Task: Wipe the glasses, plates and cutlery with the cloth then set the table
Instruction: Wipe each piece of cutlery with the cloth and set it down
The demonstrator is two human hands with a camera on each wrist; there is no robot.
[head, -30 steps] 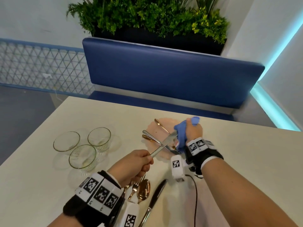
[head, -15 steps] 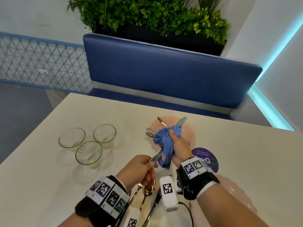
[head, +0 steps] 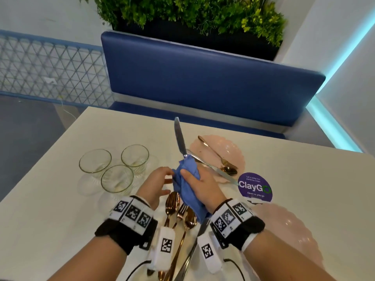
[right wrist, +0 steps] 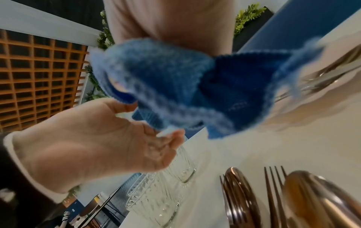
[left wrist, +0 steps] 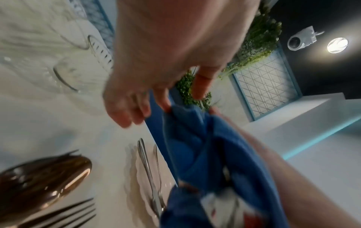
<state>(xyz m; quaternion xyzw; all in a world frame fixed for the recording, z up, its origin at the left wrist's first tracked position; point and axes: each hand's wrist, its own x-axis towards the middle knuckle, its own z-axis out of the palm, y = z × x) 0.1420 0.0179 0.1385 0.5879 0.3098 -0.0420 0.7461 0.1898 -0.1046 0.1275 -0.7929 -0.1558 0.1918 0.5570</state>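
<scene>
My right hand [head: 194,177] grips the blue cloth [head: 188,189] bunched round the handle of a silver knife [head: 179,138], whose blade points up and away over the table. My left hand [head: 162,181] is just left of the cloth, fingers loose and spread, fingertips brushing the fabric; in the right wrist view its palm [right wrist: 136,138] is bare under the cloth [right wrist: 175,86]. Three glasses [head: 117,178] stand to the left. The far pink plate [head: 229,147] carries a fork, spoon and knife. Copper spoons and forks [head: 182,216] lie between my wrists.
A second pink plate [head: 294,230] sits at the near right. A purple round sticker [head: 254,186] is on the white table [head: 304,179]. Another silver knife [head: 188,258] lies under my right wrist. A blue bench [head: 203,84] and planter stand behind the far edge.
My left hand has let go of the knife handle and opened. My right hand slid the cloth down to the handle, and the blade now points up.
</scene>
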